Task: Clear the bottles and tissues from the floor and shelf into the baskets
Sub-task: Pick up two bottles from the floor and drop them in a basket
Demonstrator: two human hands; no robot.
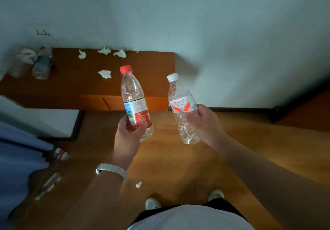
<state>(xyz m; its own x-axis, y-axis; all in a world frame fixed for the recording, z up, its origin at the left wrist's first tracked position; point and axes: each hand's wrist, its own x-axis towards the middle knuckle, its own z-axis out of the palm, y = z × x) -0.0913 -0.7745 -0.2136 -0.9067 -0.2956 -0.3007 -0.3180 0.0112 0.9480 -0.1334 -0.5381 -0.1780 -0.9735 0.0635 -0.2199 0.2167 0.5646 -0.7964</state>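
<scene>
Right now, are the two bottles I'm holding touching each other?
Apart. The head view shows a plain gap between the red-capped bottle in the left hand and the white-capped bottle in the right hand.

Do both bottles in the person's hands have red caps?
No, the red-capped bottle sits in the left hand, but the right hand holds a white-capped bottle.
</scene>
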